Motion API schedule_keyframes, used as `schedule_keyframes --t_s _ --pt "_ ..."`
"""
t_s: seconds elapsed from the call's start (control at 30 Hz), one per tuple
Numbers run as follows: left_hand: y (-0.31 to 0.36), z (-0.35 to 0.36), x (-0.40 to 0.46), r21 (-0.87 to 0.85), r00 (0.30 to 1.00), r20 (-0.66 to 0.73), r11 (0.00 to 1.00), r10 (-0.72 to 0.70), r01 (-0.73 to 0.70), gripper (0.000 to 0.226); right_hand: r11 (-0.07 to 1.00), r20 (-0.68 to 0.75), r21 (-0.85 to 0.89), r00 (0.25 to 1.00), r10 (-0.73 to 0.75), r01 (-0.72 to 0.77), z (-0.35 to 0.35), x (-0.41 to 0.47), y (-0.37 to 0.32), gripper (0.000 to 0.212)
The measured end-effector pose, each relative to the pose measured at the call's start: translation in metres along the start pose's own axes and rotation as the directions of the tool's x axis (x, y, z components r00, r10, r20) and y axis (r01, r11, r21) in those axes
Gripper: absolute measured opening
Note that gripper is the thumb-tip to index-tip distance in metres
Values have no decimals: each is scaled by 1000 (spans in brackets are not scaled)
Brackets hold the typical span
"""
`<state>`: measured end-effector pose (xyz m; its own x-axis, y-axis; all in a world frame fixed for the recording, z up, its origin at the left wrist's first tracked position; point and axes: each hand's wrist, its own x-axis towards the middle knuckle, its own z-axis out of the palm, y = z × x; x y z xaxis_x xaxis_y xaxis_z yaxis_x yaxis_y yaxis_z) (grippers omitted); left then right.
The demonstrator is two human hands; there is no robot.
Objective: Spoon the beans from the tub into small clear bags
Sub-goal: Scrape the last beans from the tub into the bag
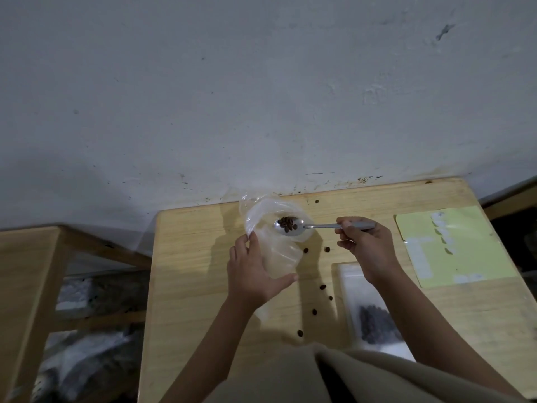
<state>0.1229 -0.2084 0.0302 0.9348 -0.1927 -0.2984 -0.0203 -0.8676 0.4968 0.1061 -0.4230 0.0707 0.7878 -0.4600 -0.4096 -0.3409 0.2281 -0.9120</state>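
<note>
The left hand (pixel 252 274) gripped a small clear bag (pixel 273 237) from the side, fingers curled on its rim and thumb stretched under its lower part, so the mouth was propped open and tilted toward the spoon. The right hand (pixel 364 245) pinched the handle of a metal spoon (pixel 308 226), fingers curled round it, holding the bowl level over the bag's mouth, presumably so the small heap of beans (pixel 287 223) in it would not roll off before tipping. Judging by this, the spoonful was about to be emptied into the bag, which looked nearly empty. Between the two hands and back toward the person's body, several loose beans (pixel 322 287) lay scattered on the wooden counter (pixel 197 286), a sign that spills happen easily here. Under the right forearm lay another clear bag (pixel 374 312) flat on the counter, holding a dark clump of beans, probably one already filled. Beyond the right hand a pale yellow sheet (pixel 453 245) rested on the counter. I could not see the tub anywhere.
</note>
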Motion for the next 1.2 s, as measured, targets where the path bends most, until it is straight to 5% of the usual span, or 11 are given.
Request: schedule_keyframes --t_s 0.17,0.3,0.43,0.63,0.87,1.2 --pt "2 -1 3 0 1000 6 1000 -5 5 128 923 103 -214 947 -305 321 6 -12 -8 19" --pt "2 -1 2 -8 1000 5 1000 -13 13 129 856 -16 -323 902 -431 404 13 -8 -2 17" --pt "-1 0 1 5 1000 -4 1000 3 -3 131 693 56 -526 834 -550 492 25 -1 19 10" --pt "0 3 -6 26 991 -104 997 79 -77 125 698 -71 -631 871 -486 337 42 14 36 12" --pt "7 5 -15 -62 923 -342 976 174 -207 112 575 30 -719 844 -536 391 49 18 28 14" --pt "10 -2 -11 -139 966 -241 982 90 -126 118 662 -1 -620 844 -537 420 50 22 20 12"
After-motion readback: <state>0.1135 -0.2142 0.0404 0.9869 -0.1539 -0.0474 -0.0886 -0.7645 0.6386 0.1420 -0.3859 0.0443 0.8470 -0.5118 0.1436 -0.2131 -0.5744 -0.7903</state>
